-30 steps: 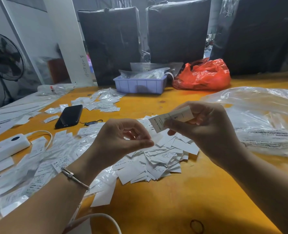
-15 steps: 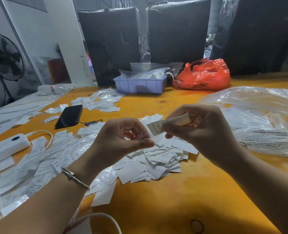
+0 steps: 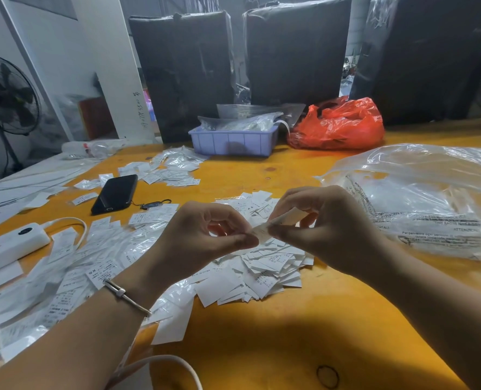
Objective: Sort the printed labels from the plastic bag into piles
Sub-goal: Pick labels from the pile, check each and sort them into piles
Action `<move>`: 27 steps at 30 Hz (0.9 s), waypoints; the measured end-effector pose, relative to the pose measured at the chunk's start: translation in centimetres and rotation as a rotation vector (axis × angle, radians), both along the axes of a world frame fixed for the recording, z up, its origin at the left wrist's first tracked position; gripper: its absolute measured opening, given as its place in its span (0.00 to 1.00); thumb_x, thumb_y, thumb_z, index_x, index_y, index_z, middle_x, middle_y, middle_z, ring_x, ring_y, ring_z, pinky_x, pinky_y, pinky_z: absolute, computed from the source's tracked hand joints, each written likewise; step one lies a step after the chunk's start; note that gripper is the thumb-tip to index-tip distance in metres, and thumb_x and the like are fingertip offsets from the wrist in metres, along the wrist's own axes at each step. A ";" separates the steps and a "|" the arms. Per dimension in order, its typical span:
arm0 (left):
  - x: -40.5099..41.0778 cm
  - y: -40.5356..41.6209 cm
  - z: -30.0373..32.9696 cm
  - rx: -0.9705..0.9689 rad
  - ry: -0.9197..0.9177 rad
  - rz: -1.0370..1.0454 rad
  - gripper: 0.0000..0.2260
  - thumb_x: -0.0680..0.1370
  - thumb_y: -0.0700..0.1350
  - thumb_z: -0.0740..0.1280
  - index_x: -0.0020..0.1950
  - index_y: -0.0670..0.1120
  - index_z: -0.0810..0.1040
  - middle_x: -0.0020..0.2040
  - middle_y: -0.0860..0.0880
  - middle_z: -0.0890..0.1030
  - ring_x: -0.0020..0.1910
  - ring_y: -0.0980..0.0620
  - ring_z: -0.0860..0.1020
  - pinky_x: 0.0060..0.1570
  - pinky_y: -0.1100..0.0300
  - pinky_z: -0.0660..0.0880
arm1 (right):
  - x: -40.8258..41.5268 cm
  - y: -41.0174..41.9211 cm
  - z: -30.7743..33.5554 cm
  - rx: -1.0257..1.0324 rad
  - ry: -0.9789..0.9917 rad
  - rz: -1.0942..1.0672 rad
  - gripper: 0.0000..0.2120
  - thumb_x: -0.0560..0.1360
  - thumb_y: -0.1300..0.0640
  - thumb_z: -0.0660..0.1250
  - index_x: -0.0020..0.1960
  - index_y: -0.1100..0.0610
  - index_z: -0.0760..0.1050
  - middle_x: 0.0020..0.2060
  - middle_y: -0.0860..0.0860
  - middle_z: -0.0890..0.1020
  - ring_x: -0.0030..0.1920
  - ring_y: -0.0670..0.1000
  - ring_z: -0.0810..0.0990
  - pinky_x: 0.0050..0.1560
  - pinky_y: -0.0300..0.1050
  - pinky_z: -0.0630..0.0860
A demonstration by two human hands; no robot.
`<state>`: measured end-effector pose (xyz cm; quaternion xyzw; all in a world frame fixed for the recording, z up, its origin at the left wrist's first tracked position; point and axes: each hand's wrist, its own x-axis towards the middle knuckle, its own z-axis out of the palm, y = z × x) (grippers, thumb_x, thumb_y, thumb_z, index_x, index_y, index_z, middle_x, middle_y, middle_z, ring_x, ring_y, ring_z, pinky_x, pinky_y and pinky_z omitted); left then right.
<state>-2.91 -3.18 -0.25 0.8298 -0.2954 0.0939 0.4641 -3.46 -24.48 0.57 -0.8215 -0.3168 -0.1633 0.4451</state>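
Yellow-orange table (image 3: pixel 261 347) carrying a heap of white printed labels (image 3: pixel 261 277) at centre, sleeved labels (image 3: pixel 64 277) spreading left, a black phone (image 3: pixel 115 194), a white power bank (image 3: pixel 8 246), a lilac tray (image 3: pixel 233 142), a red bag (image 3: pixel 337 125), and a clear plastic bag (image 3: pixel 416 198) lying right.

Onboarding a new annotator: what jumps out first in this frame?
Both hands meet mid-frame over the yellow table: the right hand pinches a white label, and the left hand pinches its near end. Beneath them lies a heap of labels. A red plastic bag sits at the far edge and a crumpled clear plastic bag on the right.
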 end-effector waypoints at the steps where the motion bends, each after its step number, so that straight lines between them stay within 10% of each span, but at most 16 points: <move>1: 0.0 -0.1 -0.1 0.006 0.007 0.003 0.14 0.66 0.54 0.73 0.43 0.44 0.85 0.38 0.49 0.85 0.38 0.48 0.82 0.42 0.48 0.81 | 0.0 0.1 0.0 -0.011 0.009 0.010 0.04 0.69 0.64 0.75 0.41 0.56 0.84 0.35 0.46 0.83 0.36 0.46 0.80 0.34 0.40 0.76; 9: 0.2 0.3 -0.1 -0.119 0.139 -0.005 0.10 0.66 0.55 0.73 0.41 0.51 0.86 0.43 0.48 0.86 0.43 0.47 0.85 0.47 0.52 0.83 | -0.1 -0.5 0.7 0.340 0.052 -0.037 0.07 0.70 0.70 0.71 0.46 0.61 0.81 0.37 0.55 0.84 0.34 0.53 0.83 0.38 0.47 0.82; 27: 0.4 0.0 -0.3 -0.185 0.254 -0.027 0.09 0.65 0.51 0.74 0.41 0.49 0.87 0.42 0.48 0.87 0.42 0.52 0.84 0.42 0.63 0.80 | 0.3 0.9 -1.3 0.308 0.118 -0.005 0.05 0.66 0.66 0.77 0.41 0.60 0.83 0.32 0.54 0.84 0.28 0.52 0.82 0.33 0.47 0.81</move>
